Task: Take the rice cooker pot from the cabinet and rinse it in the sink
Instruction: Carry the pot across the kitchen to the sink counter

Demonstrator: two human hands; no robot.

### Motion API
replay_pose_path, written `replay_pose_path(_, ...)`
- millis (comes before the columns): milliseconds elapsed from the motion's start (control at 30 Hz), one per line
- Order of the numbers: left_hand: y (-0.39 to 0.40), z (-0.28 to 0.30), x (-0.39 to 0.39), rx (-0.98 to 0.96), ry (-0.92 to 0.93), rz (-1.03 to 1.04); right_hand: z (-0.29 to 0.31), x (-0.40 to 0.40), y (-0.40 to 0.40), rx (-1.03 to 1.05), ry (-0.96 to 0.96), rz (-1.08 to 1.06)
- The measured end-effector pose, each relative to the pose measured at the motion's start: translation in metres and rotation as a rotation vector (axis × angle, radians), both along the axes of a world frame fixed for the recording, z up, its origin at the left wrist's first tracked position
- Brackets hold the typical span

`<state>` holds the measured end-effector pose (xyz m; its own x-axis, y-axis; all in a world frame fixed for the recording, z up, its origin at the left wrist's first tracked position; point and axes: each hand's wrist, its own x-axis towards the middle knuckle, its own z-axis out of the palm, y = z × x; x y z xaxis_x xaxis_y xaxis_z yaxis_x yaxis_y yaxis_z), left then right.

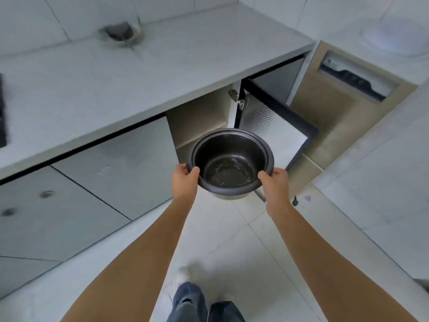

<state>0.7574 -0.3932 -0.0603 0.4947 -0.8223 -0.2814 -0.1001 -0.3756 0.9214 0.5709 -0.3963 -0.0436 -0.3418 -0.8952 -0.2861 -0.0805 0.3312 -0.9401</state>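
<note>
A black rice cooker pot [229, 166] hangs in the air in front of the open cabinet [197, 119], its mouth facing up and nothing inside. My left hand [184, 182] grips the pot's left rim, thumb over the edge. On the opposite rim my right hand [276, 184] holds it the same way. The pot is outside the cabinet, above the floor. No sink is in view.
The cabinet door [276, 126] stands swung out to the right, just behind the pot. A grey countertop [139, 70] runs above the cabinets. A beige appliance [343, 105] stands at the right. My feet [202, 303] are on the pale tiled floor.
</note>
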Motion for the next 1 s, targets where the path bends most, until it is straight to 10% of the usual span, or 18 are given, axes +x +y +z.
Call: replay_pose_path(1000, 0.206, 0.091, 0.172, -0.169, 0.05, 0.544, 0.073, 0.19, 0.107, -0.119, -0.152, 0.584)
